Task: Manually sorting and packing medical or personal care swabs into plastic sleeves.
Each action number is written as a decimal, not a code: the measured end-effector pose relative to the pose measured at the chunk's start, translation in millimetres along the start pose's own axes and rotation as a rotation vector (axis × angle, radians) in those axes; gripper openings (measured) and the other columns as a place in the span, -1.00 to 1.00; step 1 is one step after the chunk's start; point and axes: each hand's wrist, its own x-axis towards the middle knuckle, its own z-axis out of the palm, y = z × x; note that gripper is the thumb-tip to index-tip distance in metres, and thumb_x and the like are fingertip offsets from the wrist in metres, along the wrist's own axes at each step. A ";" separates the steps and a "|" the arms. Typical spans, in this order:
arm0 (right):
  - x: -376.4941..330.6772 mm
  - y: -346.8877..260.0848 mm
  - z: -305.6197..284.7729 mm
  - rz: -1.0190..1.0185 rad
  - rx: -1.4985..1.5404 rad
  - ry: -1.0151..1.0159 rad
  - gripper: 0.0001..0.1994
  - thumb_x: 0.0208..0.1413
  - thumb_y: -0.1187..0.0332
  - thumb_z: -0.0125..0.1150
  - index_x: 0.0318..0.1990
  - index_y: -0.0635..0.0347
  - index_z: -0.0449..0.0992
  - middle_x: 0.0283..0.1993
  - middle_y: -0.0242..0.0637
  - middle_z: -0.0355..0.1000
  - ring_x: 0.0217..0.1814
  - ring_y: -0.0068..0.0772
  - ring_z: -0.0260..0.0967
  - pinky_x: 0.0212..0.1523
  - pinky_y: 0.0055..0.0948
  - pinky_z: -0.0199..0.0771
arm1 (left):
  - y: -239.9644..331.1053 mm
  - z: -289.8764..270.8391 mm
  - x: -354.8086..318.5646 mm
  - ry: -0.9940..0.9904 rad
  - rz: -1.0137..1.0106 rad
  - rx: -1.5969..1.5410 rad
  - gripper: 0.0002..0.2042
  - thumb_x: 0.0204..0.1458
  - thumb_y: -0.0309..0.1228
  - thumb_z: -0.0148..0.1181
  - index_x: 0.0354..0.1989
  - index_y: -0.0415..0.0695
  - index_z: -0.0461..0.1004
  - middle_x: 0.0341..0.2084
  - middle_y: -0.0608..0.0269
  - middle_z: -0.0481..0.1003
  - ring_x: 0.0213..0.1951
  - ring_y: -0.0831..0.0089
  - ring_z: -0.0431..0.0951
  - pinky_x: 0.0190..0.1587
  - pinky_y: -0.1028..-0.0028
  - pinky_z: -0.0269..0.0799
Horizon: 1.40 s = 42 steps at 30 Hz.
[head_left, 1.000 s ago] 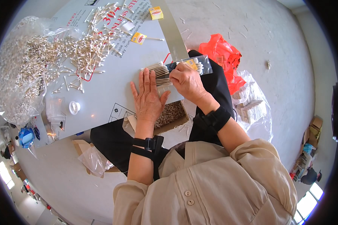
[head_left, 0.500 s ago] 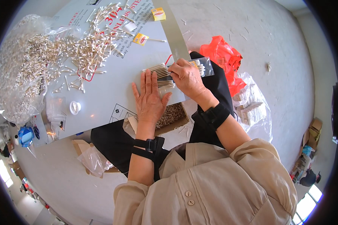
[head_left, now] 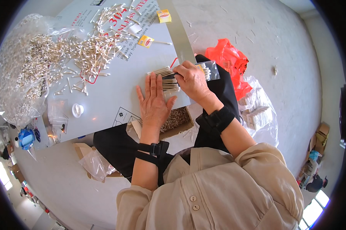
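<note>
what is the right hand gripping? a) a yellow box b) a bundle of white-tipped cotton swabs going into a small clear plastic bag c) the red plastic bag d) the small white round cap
b: the right hand grips the bundle of white-tipped cotton swabs, their far ends inside the small clear plastic bag, while the left hand lies flat on the grey board beside it.

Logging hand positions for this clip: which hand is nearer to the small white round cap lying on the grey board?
Left. The left hand lies flat on the board, to the right of the white cap. The right hand is farther right, gripping the bundle of cotton swabs.
</note>
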 end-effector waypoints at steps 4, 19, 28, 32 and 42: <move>1.1 2.6 1.7 -0.020 -0.029 -0.023 -0.93 -0.03 0.47 0.25 -0.35 0.21 0.57 -0.34 -0.19 0.41 -0.26 -0.07 0.45 -0.24 -0.22 0.47 | -0.2 0.7 0.0 -0.003 0.002 -0.008 -0.18 0.09 0.04 0.11 0.42 -0.15 -0.02 0.45 0.14 -0.06 0.47 0.21 -0.13 0.42 -0.05 -0.36; 29.0 1.1 4.2 -0.135 -0.042 -0.058 -0.97 -0.02 0.45 0.26 -0.40 0.17 0.57 -0.36 -0.25 0.42 -0.24 -0.12 0.44 -0.24 -0.24 0.45 | -1.4 1.9 -0.3 -0.014 0.005 -0.006 -0.18 0.10 0.04 0.10 0.44 -0.12 -0.06 0.45 0.12 -0.08 0.47 0.19 -0.15 0.41 -0.07 -0.37; 27.8 7.4 14.0 -0.191 -0.069 -0.149 -0.94 -0.01 0.43 0.25 -0.45 0.18 0.51 -0.39 -0.23 0.38 -0.25 -0.11 0.43 -0.25 -0.23 0.45 | -0.8 2.1 -0.7 -0.021 -0.002 -0.017 -0.17 0.09 0.02 0.13 0.44 -0.12 -0.07 0.45 0.12 -0.09 0.47 0.19 -0.15 0.41 -0.07 -0.36; 30.5 6.4 12.5 -0.213 -0.021 -0.172 -0.93 -0.01 0.44 0.24 -0.47 0.19 0.50 -0.38 -0.24 0.38 -0.25 -0.11 0.43 -0.26 -0.23 0.45 | -1.4 2.2 -1.6 -0.015 0.000 -0.016 -0.17 0.09 0.02 0.13 0.44 -0.12 -0.07 0.45 0.13 -0.09 0.47 0.19 -0.15 0.41 -0.07 -0.36; 59.8 21.2 14.2 -0.136 -0.004 -0.145 -0.93 -0.07 0.43 0.28 -0.41 0.16 0.52 -0.35 -0.23 0.40 -0.26 -0.09 0.45 -0.26 -0.21 0.45 | 1.5 2.0 1.0 0.011 0.025 -0.010 -0.19 0.09 0.01 0.12 0.43 -0.17 -0.03 0.44 0.13 -0.05 0.46 0.18 -0.11 0.42 -0.05 -0.34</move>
